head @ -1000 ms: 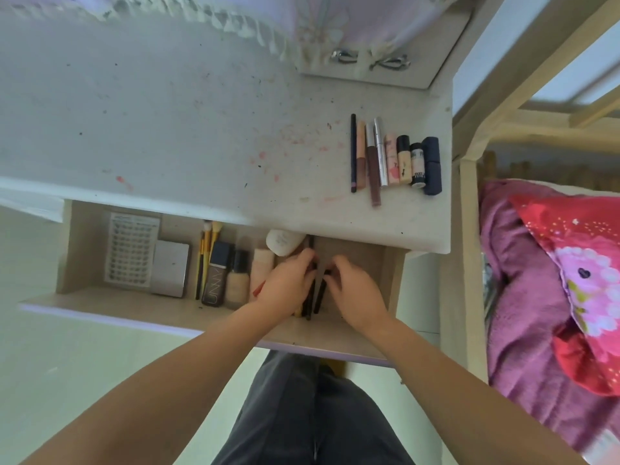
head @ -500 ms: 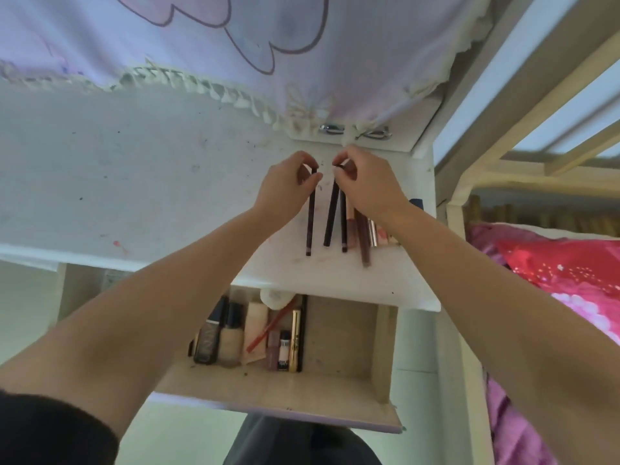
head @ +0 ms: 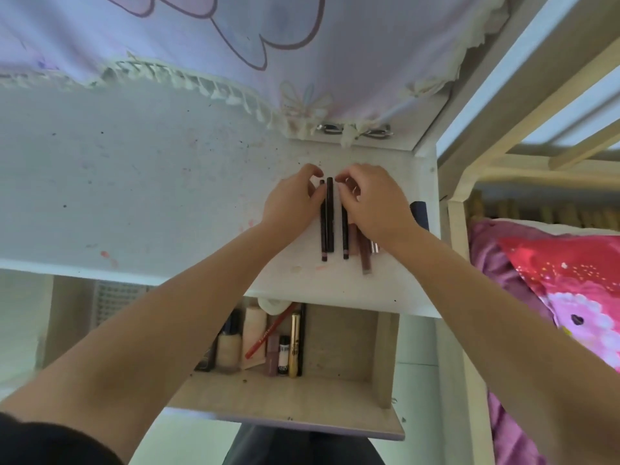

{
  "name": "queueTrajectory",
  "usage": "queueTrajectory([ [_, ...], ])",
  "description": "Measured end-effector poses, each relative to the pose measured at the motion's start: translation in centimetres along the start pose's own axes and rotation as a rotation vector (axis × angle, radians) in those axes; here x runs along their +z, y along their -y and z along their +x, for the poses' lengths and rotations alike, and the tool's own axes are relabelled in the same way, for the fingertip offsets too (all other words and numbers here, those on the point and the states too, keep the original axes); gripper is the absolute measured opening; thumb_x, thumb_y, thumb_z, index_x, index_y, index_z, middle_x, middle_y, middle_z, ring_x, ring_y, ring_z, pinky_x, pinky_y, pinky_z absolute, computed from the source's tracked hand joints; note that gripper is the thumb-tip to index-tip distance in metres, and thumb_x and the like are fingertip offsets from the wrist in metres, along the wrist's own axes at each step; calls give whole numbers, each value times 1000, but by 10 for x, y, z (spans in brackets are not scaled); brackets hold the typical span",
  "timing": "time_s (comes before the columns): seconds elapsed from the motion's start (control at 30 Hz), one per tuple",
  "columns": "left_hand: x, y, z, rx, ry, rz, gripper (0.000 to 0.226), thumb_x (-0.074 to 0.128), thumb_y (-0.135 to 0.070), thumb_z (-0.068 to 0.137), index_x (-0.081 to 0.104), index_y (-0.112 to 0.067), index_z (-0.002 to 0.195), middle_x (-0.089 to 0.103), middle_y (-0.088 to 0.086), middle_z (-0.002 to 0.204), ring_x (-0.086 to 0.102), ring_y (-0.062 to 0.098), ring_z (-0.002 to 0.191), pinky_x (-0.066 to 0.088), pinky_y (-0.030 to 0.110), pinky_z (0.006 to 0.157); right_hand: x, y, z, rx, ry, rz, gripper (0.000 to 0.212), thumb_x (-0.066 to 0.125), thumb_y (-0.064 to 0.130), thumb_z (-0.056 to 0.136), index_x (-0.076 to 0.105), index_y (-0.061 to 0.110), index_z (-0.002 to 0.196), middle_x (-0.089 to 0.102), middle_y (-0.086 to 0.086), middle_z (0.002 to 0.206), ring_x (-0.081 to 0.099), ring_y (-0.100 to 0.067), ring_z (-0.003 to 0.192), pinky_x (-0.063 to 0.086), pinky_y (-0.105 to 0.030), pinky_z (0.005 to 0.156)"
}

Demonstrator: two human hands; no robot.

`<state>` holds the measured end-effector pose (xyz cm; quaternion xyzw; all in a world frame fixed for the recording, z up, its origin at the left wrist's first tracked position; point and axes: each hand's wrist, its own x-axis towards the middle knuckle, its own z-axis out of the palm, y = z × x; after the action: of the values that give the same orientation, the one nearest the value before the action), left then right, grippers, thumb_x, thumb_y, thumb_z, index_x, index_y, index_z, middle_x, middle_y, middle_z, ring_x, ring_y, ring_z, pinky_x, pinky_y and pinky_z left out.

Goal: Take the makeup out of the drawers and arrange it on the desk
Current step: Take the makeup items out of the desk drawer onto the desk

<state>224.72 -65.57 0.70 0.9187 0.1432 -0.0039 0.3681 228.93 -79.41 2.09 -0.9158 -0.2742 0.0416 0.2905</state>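
Note:
On the white desk, near its right end, several makeup sticks lie side by side. My left hand curls its fingers round the top of a thin dark pencil. A second dark pencil lies right beside it. My right hand pinches the top of a third dark pencil and covers most of the row behind it. A brown gloss tube and a dark blue cap stick out from under that hand.
The open drawer below the desk edge holds a foundation bottle, a red pencil, a gold tube and other small tubes. A lilac curtain hangs over the desk back. A bed with pink bedding stands to the right.
Both hands lifted dark pencils out of the drawer and up to the desk. The pencils now lie flat and closer together beside the row, with the hands lower on them.

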Motion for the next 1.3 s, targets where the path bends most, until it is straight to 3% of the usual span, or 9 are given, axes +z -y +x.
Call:
queueTrajectory([
  [0.13, -9, 15, -82, 91, 20, -80, 14, 48, -18, 96, 58, -14, 105, 55, -9, 76, 50, 1, 62, 40, 14, 61, 10, 32, -99, -113, 144, 221, 21, 47, 19, 95, 63, 12, 107, 59, 9, 91, 53, 1, 77, 43, -11, 73],
  [0.3, 31, 84, -190, 105, 350, 168, 22, 50, -22, 95, 60, -21, 114, 66, -2, 104, 61, 12, 86, 51, 28, 73, 82, 15, -180, 163, 582, 111, 36, 42, 25, 98, 45, 22, 134, 59, -4, 120, 59, -20, 102, 50, -33, 86],
  [0.4, 60, 109, -185, -61, 426, 278, 48, 42, -21, 96, 32, -26, 143, 43, 3, 141, 58, 24, 104, 51, 33, 76, 113, -2, -173, 273, 567, 51, 57, 42, 21, 98, 17, 22, 149, 58, -11, 113, 61, -23, 86, 52, -34, 71],
  [0.47, 78, 116, -177, -102, 438, 392, 59, 39, -19, 97, 14, -26, 150, 34, 5, 147, 58, 26, 102, 49, 33, 70, 130, -5, -160, 262, 493, 45, 46, 39, 19, 99, 27, 16, 143, 58, -15, 106, 60, -26, 83, 51, -37, 70],
  [0.63, 98, 112, -174, -90, 450, 554, 58, 39, -19, 97, 14, -15, 149, 35, 11, 146, 48, 28, 122, 46, 39, 83, 152, 0, -140, 257, 407, -48, 30, 37, 28, 100, 50, 8, 117, 59, -14, 115, 57, -28, 103, 44, -32, 84],
  [0.8, 97, 105, -177, -122, 294, 467, 39, 39, -27, 98, 34, -14, 135, 51, 9, 126, 57, 28, 101, 38, 31, 64, 162, 3, -141, 319, 346, -56, 25, 42, 27, 99, 49, 9, 114, 59, -12, 111, 59, -28, 100, 49, -34, 82],
  [1.07, 99, 99, -181, -326, 180, 46, 30, 47, -23, 96, 43, -14, 123, 64, 8, 102, 63, 24, 88, 50, 34, 66, 155, -3, -166, 431, 452, -106, 27, 44, 30, 97, 51, 9, 113, 60, -14, 109, 61, -30, 92, 44, -30, 66],
  [1.17, 74, 101, -200, -284, 183, -92, 32, 55, -20, 93, 49, -21, 124, 63, -2, 108, 60, 13, 98, 52, 32, 85, 128, 6, -182, 345, 509, -22, 15, 51, 23, 94, 52, 13, 105, 60, -9, 102, 60, -22, 82, 48, -32, 65],
  [1.3, 11, 89, -211, -139, 98, -142, 34, 58, -20, 92, 54, -23, 125, 59, -13, 108, 56, 2, 96, 46, 18, 86, 69, 42, -189, 138, 471, 127, 14, 51, 24, 94, 53, 20, 108, 52, 5, 96, 55, -13, 80, 49, -27, 71],
])
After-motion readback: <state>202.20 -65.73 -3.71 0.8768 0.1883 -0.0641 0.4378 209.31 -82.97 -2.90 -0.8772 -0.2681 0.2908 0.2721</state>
